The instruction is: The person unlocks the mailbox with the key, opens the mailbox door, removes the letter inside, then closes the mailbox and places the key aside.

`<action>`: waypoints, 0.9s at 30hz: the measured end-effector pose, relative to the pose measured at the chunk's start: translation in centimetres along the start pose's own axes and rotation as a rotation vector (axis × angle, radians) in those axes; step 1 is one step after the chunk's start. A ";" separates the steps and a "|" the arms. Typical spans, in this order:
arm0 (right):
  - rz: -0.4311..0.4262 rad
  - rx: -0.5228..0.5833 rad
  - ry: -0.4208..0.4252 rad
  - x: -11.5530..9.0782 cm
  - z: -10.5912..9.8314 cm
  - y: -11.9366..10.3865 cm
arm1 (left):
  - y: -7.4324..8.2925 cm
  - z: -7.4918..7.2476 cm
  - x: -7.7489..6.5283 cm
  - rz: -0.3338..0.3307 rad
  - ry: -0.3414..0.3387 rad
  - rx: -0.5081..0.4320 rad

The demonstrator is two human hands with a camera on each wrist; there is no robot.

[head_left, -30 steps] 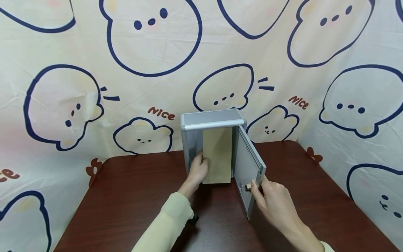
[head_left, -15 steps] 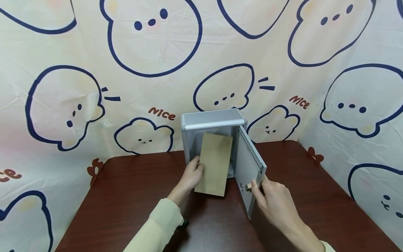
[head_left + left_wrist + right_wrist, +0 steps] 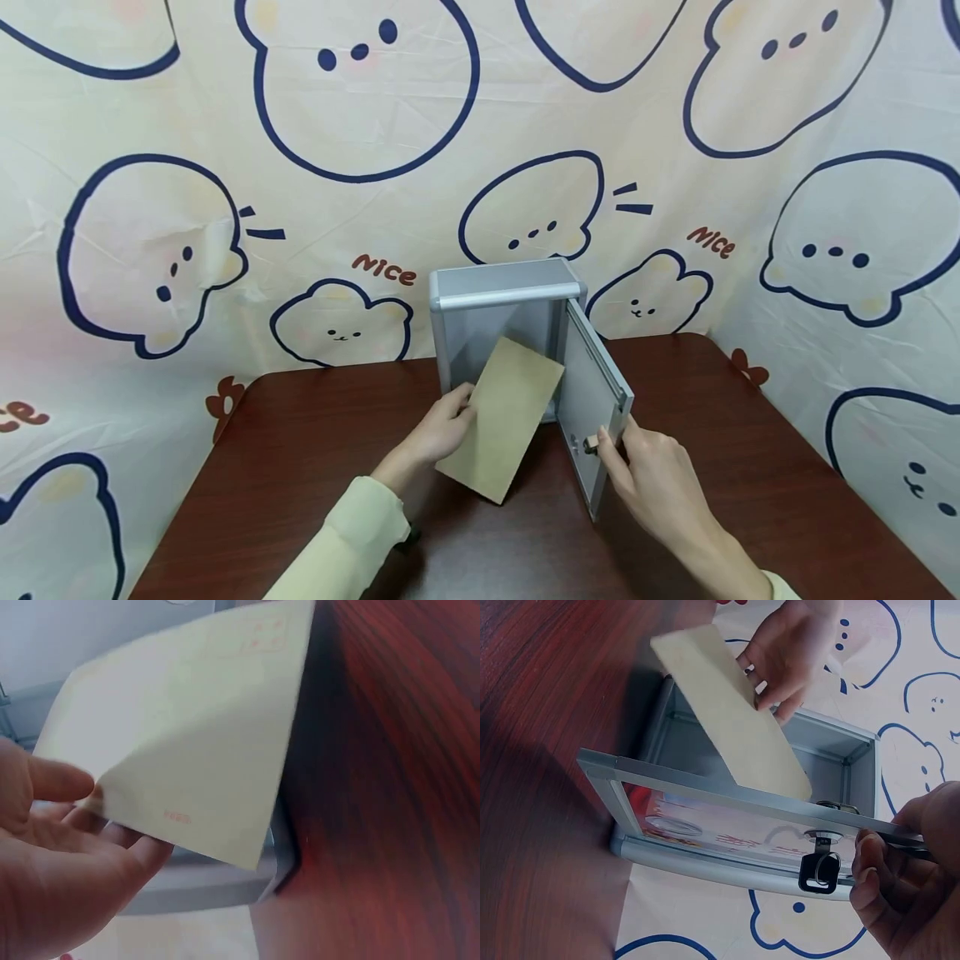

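My left hand (image 3: 435,429) pinches a tan paper envelope (image 3: 502,421) by its long left edge, thumb on the near face. Small red print and red boxes show on the envelope (image 3: 195,727) in the left wrist view. It is tilted, its top corner before the opening of a silver metal box (image 3: 506,287). The box's hinged door (image 3: 596,400) stands swung out to the right. At the door's free edge my right hand (image 3: 660,479) grips the frame, thumb beside the lock's inner end. A black-headed key (image 3: 819,871) sits in the lock outside.
The box stands on a dark reddish-brown table (image 3: 322,467), near its back edge. A cloth with cartoon bears (image 3: 360,92) hangs behind and along the sides. The open door juts toward the front of the table.
My left hand has drawn the envelope out of the box, down and toward the front left, and the envelope has tilted clockwise. My right hand and the door have stayed in place.
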State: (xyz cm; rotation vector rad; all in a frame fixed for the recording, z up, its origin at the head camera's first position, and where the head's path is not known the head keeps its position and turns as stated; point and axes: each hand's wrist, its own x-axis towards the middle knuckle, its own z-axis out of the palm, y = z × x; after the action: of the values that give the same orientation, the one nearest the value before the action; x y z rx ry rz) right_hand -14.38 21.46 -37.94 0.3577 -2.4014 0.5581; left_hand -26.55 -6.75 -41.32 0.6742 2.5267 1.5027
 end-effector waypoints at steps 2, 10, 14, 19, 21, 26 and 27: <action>-0.003 -0.001 0.005 0.0 0.0 0.0 | 0.0 -0.3 -0.2 0.004 -0.042 0.041; 0.001 -0.001 0.003 0.0 0.0 0.0 | -0.4 -1.2 -0.6 0.065 -0.199 0.171; 0.003 -0.001 -0.002 0.0 0.1 0.0 | -0.6 -1.0 -0.8 0.084 -0.253 0.223; 0.002 -0.005 0.001 -0.1 0.1 0.1 | -0.5 -0.7 -1.0 0.085 -0.303 0.274; 0.000 -0.007 0.003 -0.1 0.2 0.1 | -0.6 -0.6 -1.0 0.087 -0.325 0.291; 0.004 -0.006 -0.001 -0.1 0.1 0.1 | -0.6 -0.1 -0.9 0.106 -0.382 0.316; 0.006 -0.004 -0.002 -0.1 0.1 0.1 | -0.6 0.0 -0.9 0.108 -0.390 0.317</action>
State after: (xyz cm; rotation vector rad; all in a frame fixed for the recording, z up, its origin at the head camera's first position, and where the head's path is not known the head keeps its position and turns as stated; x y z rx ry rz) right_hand -14.41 21.49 -38.06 0.3498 -2.4064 0.5563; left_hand -25.92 -7.39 -41.94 1.0466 2.4633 0.8859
